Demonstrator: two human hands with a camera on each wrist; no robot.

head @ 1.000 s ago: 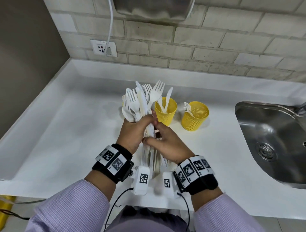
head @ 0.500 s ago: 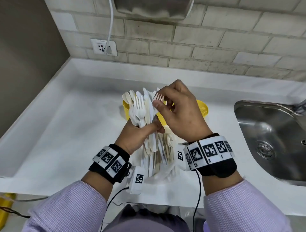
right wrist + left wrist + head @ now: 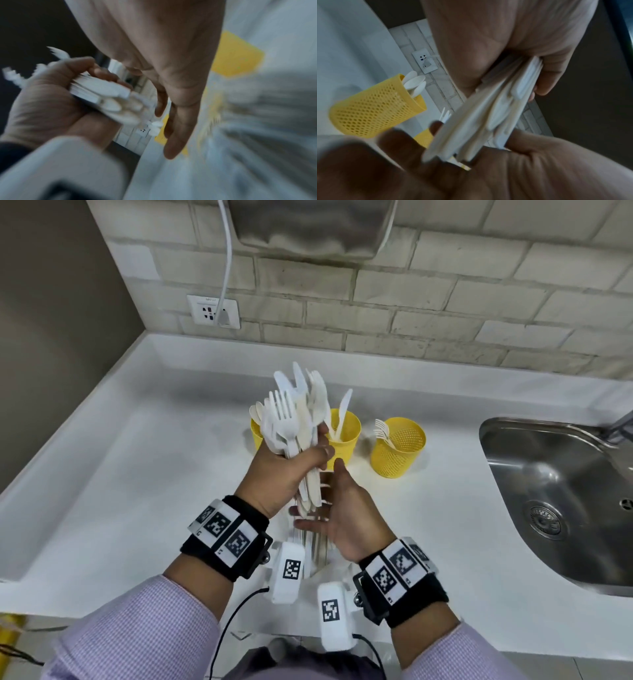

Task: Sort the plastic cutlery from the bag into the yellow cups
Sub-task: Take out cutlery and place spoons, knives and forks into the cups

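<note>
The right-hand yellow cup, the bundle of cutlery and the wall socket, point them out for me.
right-hand yellow cup (image 3: pixel 397 455): head view, mesh wall.
bundle of cutlery (image 3: pixel 291 419): head view, fork heads above the left hand.
wall socket (image 3: pixel 205 311): head view, faceplate.

head: above, facing down | wrists: close, along palms | shared: cutlery bundle (image 3: pixel 294 419)

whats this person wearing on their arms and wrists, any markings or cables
Both arms are in lilac fine-checked shirt sleeves. The left hand and right hand are bare. Each wrist carries a black band faced with white tiles printed with black square codes. A white camera pod with its own code hangs under each wrist, trailing a thin black cable.
</note>
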